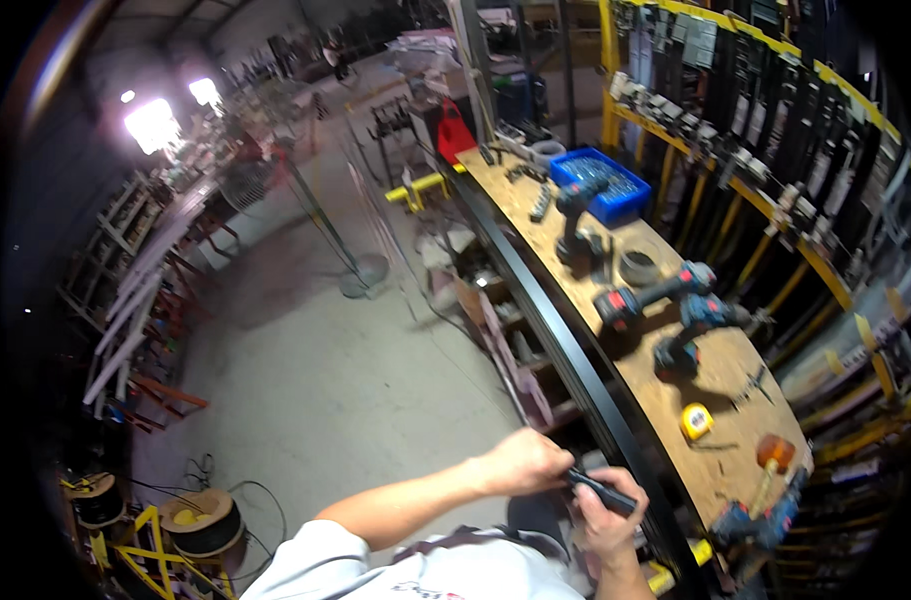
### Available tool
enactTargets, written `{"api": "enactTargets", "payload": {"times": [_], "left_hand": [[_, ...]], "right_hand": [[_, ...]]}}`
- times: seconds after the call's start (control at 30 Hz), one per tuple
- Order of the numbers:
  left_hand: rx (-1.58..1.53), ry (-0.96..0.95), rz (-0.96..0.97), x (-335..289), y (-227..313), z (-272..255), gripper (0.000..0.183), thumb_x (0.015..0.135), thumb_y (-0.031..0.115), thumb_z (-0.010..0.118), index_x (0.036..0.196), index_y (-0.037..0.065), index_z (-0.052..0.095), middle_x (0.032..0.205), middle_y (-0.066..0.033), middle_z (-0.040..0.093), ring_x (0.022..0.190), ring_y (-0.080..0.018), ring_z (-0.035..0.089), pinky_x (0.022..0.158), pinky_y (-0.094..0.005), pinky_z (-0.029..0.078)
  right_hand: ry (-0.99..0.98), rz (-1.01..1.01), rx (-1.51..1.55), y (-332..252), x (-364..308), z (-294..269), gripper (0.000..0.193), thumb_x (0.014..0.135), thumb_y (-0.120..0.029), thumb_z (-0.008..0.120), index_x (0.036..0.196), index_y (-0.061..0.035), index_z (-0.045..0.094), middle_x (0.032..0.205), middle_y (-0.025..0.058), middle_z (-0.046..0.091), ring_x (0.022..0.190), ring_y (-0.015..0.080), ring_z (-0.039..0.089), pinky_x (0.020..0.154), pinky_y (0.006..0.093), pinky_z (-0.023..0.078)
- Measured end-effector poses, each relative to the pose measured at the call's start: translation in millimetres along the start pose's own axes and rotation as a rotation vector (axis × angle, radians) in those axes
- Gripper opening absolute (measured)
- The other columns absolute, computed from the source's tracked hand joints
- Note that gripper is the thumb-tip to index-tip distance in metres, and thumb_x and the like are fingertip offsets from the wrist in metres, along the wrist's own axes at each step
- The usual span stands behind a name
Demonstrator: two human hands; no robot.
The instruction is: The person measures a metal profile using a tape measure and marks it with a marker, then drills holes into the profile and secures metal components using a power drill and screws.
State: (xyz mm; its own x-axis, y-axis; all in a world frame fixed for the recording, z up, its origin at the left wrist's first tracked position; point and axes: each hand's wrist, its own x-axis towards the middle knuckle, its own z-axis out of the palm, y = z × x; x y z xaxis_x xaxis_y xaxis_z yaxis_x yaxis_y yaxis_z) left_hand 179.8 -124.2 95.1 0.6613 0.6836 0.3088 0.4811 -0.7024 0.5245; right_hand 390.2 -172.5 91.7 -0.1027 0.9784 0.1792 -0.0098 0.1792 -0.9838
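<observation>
Head view: both hands (528, 462) (605, 528) gripping slim black object (603, 492)

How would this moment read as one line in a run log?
left hand grip: closed at end of slim black object | right hand grip: around it | nearby: long black bar, yellow tape measure on wooden benchtop

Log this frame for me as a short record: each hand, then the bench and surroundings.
Left hand: fingers curled at one end of a short black bar-like piece
Right hand: gripping the same piece's other end
Alongside: long black profile on the bench's left edge
Bench: plywood top
On bench: cordless power tools, yellow tape measure, blue bin
Floor, lower left: cable spool
</observation>
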Motion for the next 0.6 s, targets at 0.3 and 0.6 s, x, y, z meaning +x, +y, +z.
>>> {"api": "enactTargets", "payload": {"times": [0.3, 0.6], "left_hand": [[-0.100, -0.014, -0.198, 40, -79, -26, 0.034, 0.080, 0.021, 0.075, 0.073, 0.004, 0.046, 0.063, -0.0162, 0.054, 0.062, -0.0396, 0.059, 0.055, -0.0494, 0.045], [-0.447, 0.040, -0.240, 47, -186, -108, 0.023, 0.094, 0.019, 0.064, 0.107, 0.000, 0.064, 0.072, -0.0198, 0.061, 0.066, -0.0403, 0.063, 0.060, -0.0469, 0.050]], "right_hand": [[0.068, 0.273, 0.173, -7, 99, 41, 0.010, 0.093, -0.008, 0.068, 0.098, 0.0005, 0.064, 0.074, 0.0060, 0.067, 0.058, 0.0105, 0.061, 0.054, 0.0256, 0.049], [-0.073, 0.279, 0.037, 18, 217, 87, 0.008, 0.097, -0.008, 0.062, 0.101, -0.0011, 0.062, 0.083, 0.0068, 0.069, 0.066, 0.0085, 0.060, 0.059, 0.0234, 0.048]]}}
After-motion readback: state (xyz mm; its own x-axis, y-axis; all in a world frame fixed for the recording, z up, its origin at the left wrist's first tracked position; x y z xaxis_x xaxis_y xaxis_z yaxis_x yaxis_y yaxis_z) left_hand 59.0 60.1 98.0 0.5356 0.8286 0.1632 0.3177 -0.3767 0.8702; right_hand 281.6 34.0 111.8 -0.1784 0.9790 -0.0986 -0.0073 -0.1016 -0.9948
